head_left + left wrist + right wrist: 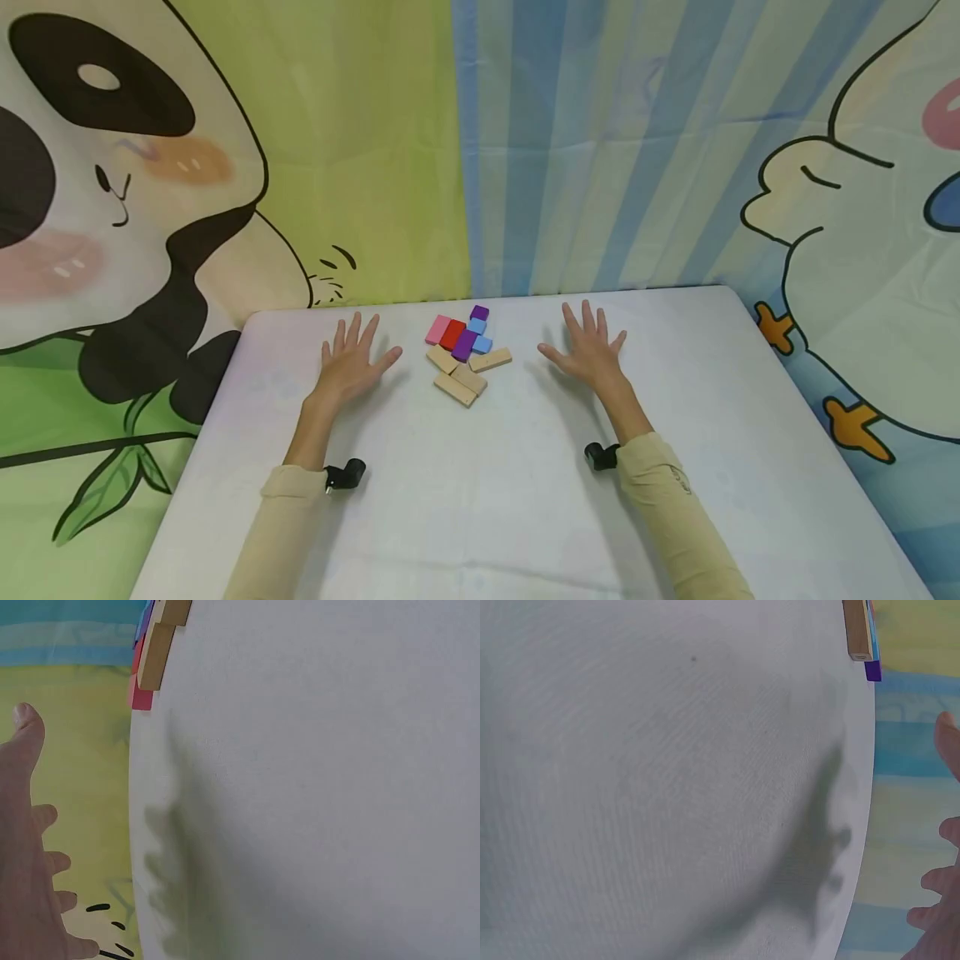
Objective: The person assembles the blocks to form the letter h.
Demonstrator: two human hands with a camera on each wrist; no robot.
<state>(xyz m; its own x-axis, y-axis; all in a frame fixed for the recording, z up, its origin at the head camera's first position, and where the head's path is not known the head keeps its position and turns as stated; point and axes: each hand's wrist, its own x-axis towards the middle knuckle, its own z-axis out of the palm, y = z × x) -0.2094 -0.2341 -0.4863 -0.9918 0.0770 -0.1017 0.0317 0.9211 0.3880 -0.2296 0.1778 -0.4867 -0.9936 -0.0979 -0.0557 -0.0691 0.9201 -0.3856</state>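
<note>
Both hands hover above the white table with fingers spread, holding nothing. The left hand (350, 367) is left of a group of small blocks, its thumb pointing toward them. On the other side is the right hand (591, 354), its thumb also toward the group. The group has a pink block (438, 329), a red block (452, 334), a larger purple block (465, 345), a smaller purple block (479, 312) and two light blue blocks (482, 343). Several plain wooden blocks (491, 359) lie in front of the coloured ones. In the left wrist view, a wooden block (156, 656) and the pink block are near the table edge.
The white table (480, 492) ends at a back edge just behind the blocks. A printed cloth backdrop (390, 150) with a panda and a bird hangs behind it. Each wrist wears a small black camera (346, 474). Hand shadows fall on the tabletop.
</note>
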